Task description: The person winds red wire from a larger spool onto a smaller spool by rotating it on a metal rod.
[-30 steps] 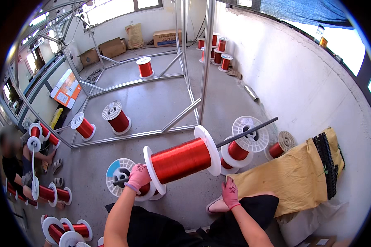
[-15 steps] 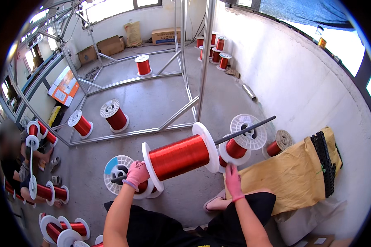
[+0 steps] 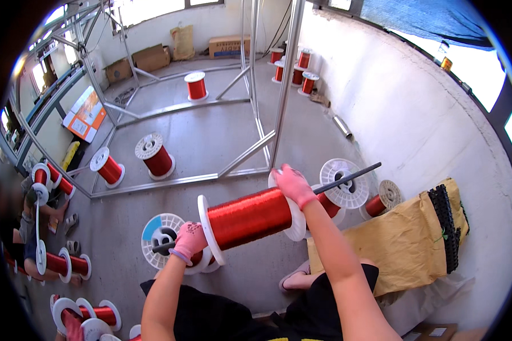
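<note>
A large spool of red-orange copper wire (image 3: 249, 218) with white end flanges lies sideways in front of me, on a dark rod (image 3: 347, 178) that runs through its core. My left hand (image 3: 190, 241), in a pink glove with dots on it, is closed around the rod beside the left flange. Over the upper rim of the right flange, my right hand (image 3: 293, 185), also pink-gloved, has its fingers curled. Under the rod's left end stands a white-flanged spool (image 3: 153, 250) with a blue patch; another upright spool (image 3: 354, 196) is under its right part.
A metal frame (image 3: 199, 179) stands ahead, with several upright spools (image 3: 156, 156) inside. Yellow-brown sacking (image 3: 389, 244) lies at right, near a white wall (image 3: 415, 113). At left a co-worker's leg (image 3: 54, 273) shows among more spools (image 3: 57, 263). Cardboard boxes (image 3: 228, 46) line the back.
My right hand has risen from beside my knee onto the spool's right flange. My left hand keeps its hold on the rod. At left, a gloved hand has appeared among the spools.
</note>
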Motion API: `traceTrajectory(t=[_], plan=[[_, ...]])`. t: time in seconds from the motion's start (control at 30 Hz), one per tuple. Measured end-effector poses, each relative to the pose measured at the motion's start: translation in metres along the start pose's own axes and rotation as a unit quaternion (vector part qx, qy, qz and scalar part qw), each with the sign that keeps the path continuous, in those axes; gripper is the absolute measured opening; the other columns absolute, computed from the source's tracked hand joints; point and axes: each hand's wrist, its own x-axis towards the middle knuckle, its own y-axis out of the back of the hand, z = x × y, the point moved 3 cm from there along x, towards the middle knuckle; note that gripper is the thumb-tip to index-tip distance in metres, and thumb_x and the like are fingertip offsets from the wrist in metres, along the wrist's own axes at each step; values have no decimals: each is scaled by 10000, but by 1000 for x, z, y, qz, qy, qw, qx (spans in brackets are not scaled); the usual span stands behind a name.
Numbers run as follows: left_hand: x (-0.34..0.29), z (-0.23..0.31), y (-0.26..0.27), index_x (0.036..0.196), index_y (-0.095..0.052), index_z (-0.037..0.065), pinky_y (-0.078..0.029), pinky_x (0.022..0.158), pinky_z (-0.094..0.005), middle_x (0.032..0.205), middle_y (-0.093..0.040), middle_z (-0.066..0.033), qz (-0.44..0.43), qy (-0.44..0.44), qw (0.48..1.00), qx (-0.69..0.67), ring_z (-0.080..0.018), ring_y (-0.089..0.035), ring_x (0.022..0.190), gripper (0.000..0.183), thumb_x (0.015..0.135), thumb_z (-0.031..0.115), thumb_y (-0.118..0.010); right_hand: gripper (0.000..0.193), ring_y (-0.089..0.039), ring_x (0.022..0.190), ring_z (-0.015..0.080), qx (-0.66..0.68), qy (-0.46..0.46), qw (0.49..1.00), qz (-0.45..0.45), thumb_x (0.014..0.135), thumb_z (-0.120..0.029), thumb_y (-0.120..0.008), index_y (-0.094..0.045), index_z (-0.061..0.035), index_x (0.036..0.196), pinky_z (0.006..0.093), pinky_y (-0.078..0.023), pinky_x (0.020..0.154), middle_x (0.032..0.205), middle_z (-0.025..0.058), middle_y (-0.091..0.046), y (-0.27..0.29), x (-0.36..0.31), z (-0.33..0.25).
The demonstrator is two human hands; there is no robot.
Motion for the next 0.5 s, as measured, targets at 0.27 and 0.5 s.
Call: traceTrajectory(t=[0.27,0.5], plan=[[-3,2,2,872,-671,90,-509,686,-391,882,-668,-123,63,-29,995,66,-268,-655,795,251,805,263,-502,574,-460,1145,381,-140,-146,973,109,845,-257,-553,-357,84,1264,423,-358,980,1253,274,-451,-138,-189,194],[-1,0,1,826,-673,87,-509,658,-364,842,-670,-123,-32,2,999,19,-257,-655,771,239,794,249,-500,570,-455,1119,439,26,-87,987,129,867,-222,-517,-299,89,1292,434,-385,938,1216,331,-448,-142,-174,213]])
